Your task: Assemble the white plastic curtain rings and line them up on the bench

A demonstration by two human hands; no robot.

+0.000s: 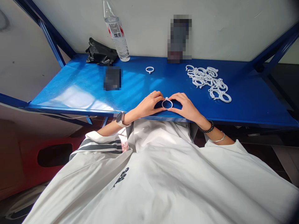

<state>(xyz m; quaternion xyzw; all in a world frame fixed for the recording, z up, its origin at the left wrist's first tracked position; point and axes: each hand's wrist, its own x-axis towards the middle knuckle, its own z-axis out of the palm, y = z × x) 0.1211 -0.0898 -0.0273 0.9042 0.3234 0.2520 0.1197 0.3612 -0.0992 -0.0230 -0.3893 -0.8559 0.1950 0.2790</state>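
Between my two hands is a white plastic curtain ring, held near the front edge of the blue table. My left hand pinches its left side with thumb and fingers. On the opposite side, my right hand grips it the same way. A small eyelet or clasp points away from me at the ring's top. Farther back on the table lies a single white ring. To the right of my right hand spreads a loose pile of similar white rings.
A water bottle stands at the back left by a crumpled black plastic bag. Two blurred dark objects are on the table, one at left, another against the wall. Blue metal frame posts rise at both ends.
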